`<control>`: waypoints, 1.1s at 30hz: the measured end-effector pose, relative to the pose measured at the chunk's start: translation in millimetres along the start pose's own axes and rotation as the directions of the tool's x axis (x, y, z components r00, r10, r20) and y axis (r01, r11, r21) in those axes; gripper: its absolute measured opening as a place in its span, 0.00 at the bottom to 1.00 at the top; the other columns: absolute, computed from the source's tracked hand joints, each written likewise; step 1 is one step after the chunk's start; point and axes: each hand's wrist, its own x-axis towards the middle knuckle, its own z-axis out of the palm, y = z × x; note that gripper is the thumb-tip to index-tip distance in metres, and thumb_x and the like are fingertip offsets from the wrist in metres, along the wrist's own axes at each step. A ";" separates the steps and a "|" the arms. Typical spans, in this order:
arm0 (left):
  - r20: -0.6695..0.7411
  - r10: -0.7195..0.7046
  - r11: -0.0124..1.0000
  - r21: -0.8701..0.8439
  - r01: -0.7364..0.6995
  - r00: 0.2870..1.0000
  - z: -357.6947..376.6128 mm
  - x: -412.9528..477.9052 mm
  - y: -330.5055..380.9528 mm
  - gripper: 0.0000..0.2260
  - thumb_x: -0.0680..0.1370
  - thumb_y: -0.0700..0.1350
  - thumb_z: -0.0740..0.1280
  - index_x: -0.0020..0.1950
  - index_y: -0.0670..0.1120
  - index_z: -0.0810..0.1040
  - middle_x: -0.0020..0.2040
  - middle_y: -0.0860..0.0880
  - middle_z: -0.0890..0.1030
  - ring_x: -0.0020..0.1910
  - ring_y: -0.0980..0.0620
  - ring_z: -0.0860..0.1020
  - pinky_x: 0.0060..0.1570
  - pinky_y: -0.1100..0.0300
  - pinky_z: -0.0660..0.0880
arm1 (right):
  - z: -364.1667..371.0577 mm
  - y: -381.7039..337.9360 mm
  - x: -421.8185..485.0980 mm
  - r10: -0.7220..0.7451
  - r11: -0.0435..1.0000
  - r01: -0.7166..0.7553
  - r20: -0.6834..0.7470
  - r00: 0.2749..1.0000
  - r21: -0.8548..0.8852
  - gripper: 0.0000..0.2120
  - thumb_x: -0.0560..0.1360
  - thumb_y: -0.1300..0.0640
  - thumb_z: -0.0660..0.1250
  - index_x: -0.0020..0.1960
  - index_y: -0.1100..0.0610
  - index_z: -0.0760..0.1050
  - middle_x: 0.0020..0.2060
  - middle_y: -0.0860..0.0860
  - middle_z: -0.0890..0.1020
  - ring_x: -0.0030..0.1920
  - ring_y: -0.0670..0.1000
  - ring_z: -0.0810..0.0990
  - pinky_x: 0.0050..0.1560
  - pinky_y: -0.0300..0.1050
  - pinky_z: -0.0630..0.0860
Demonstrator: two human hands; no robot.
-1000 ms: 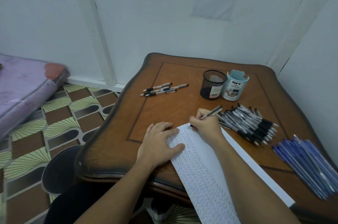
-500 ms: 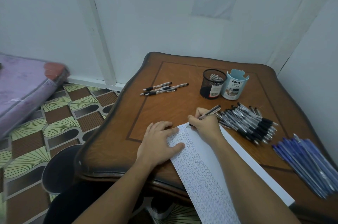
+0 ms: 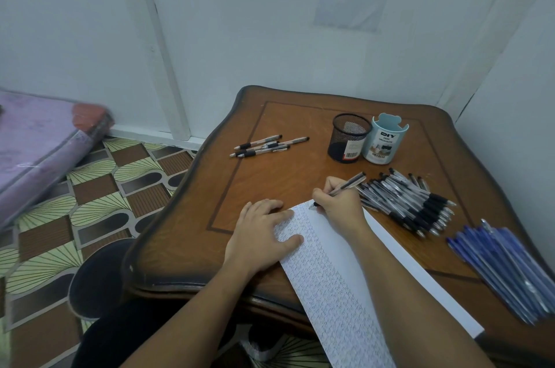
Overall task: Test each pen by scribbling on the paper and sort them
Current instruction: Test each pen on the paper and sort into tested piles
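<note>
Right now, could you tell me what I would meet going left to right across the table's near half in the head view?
Left hand, flat on the paper → right hand, gripping a pen → pile of black-grip pens → bundle of blue pens.

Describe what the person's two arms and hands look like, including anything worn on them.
The left hand and the right hand are ungloved, and no ring, watch or bracelet shows on the visible fingers or wrists. Both arms are bare right down to the picture's lower edge, with no sleeve in view.
</note>
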 end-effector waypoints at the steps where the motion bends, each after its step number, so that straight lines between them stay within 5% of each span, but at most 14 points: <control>1: 0.004 0.000 1.000 0.001 0.000 1.000 -0.2 0.0 0.1 0.30 0.69 0.68 0.60 0.69 0.58 0.74 0.70 0.59 0.68 0.72 0.60 0.60 0.75 0.54 0.45 | 0.0 -0.2 -0.2 -0.001 1.000 0.001 0.000 1.000 0.000 0.17 0.74 0.68 0.67 0.32 0.59 0.64 0.25 0.52 0.66 0.27 0.50 0.70 0.30 0.41 0.69; 33: -0.002 -0.009 1.000 -0.013 0.009 1.000 -0.4 -0.6 0.6 0.30 0.69 0.68 0.61 0.68 0.57 0.75 0.70 0.59 0.68 0.72 0.59 0.60 0.75 0.54 0.46 | 0.0 5.0 1.0 -0.010 1.000 0.010 -0.015 1.000 0.010 0.18 0.72 0.66 0.68 0.31 0.61 0.61 0.25 0.54 0.66 0.29 0.52 0.69 0.35 0.50 0.66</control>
